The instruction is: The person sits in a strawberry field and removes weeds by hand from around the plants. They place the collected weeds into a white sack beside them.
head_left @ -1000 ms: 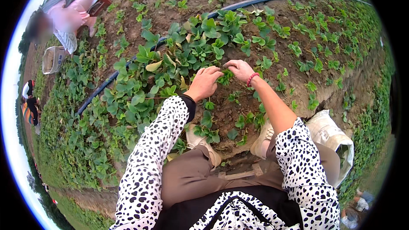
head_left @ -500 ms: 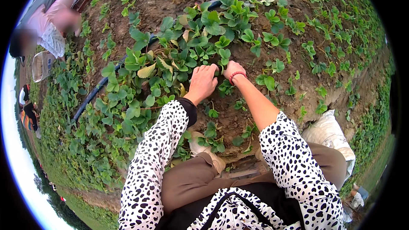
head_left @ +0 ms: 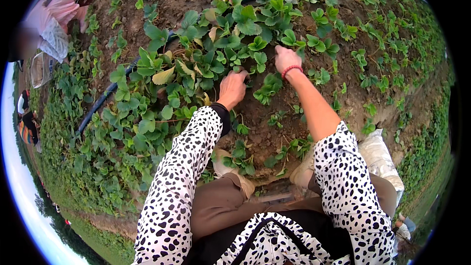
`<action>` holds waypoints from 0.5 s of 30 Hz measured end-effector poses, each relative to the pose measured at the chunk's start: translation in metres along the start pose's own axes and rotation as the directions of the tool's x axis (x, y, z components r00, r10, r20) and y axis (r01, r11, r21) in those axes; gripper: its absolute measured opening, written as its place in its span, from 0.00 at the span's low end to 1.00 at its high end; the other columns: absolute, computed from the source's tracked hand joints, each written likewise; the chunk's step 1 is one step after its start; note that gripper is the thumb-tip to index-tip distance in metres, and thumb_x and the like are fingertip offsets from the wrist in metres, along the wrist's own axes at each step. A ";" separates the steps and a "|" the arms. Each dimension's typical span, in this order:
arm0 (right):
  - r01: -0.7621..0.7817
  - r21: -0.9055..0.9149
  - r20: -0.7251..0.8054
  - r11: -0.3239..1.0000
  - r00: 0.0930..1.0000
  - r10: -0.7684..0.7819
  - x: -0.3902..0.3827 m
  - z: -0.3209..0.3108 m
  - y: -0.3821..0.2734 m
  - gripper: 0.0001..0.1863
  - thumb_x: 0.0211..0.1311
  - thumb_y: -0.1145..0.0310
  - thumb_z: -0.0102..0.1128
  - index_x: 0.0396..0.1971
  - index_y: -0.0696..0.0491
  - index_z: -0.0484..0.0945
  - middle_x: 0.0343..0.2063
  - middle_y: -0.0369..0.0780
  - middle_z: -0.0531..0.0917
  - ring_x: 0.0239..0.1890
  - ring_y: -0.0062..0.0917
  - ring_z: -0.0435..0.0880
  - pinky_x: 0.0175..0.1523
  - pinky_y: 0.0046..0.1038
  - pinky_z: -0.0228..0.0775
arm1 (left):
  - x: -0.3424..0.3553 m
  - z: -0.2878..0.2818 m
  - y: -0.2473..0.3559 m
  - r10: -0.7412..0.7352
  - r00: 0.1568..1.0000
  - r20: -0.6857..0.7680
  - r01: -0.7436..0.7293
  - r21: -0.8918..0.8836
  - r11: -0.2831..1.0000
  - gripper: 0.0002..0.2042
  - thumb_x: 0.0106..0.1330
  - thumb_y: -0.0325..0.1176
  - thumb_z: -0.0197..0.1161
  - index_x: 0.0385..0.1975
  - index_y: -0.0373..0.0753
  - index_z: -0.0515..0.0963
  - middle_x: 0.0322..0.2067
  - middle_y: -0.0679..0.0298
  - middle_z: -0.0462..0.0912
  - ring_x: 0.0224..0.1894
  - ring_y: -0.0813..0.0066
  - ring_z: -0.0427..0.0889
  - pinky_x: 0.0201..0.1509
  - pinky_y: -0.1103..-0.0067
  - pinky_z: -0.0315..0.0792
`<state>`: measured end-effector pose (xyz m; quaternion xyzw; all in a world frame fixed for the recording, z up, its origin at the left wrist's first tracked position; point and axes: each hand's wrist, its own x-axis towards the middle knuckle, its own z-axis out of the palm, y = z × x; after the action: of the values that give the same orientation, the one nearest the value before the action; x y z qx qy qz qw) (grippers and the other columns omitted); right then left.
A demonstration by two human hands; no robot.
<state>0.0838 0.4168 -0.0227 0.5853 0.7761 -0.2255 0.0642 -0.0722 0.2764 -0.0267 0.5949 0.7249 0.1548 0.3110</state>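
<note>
Strawberry plants (head_left: pixel 248 19) with green three-part leaves grow from brown soil in front of me. My left hand (head_left: pixel 232 88) is closed at the lower edge of the big leafy clump, its fingertips partly hidden by leaves and shadow. Farther forward and to the right, my right hand (head_left: pixel 287 59), with a red bead bracelet (head_left: pixel 291 70) at the wrist, is closed low among the leaves. What either hand grips, if anything, is hidden. Between and just below the hands stands a small strawberry plant (head_left: pixel 268 88).
A dark hose (head_left: pixel 105 99) curves behind the clump. My shoes (head_left: pixel 230 167) stand at the bed's near edge, and a white sack (head_left: pixel 380 157) lies beside my right leg. Another person (head_left: pixel 54 19) bends at the far left near a pale bag (head_left: pixel 41 70).
My hands, close together before, are now apart. The right hand has moved forward and right; the left has shifted slightly nearer to me. The small plant between them is more exposed.
</note>
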 end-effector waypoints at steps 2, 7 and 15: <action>0.082 0.026 0.048 0.996 0.995 -0.083 0.008 -0.020 0.023 0.09 0.55 0.68 0.51 0.34 0.50 0.77 0.33 0.47 0.82 0.39 0.42 0.81 0.45 0.39 0.72 | 0.001 0.002 0.005 -0.077 0.996 -0.038 0.075 -0.058 0.995 0.18 0.53 0.24 0.55 0.46 0.41 0.72 0.43 0.54 0.75 0.47 0.51 0.73 0.48 0.64 0.68; 0.209 0.313 0.113 0.927 0.960 -0.254 -0.003 -0.010 0.031 0.10 0.54 0.66 0.55 0.34 0.54 0.78 0.31 0.46 0.82 0.37 0.38 0.81 0.44 0.35 0.72 | 0.011 -0.004 0.024 0.070 0.998 -0.009 -0.070 -0.077 0.995 0.23 0.51 0.23 0.57 0.50 0.42 0.68 0.48 0.55 0.71 0.48 0.51 0.72 0.48 0.65 0.68; 0.116 0.455 0.143 0.883 0.969 -0.201 -0.020 0.032 0.029 0.11 0.55 0.66 0.54 0.34 0.53 0.80 0.32 0.46 0.82 0.38 0.39 0.81 0.45 0.34 0.71 | -0.026 0.015 0.022 0.364 0.929 0.059 -0.365 0.288 0.885 0.23 0.48 0.23 0.57 0.48 0.39 0.70 0.52 0.58 0.67 0.52 0.61 0.66 0.48 0.71 0.66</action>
<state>0.1118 0.3919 -0.0516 0.4951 0.7403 -0.4544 -0.0174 -0.0428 0.2548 -0.0178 0.7602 0.6145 0.1001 0.1858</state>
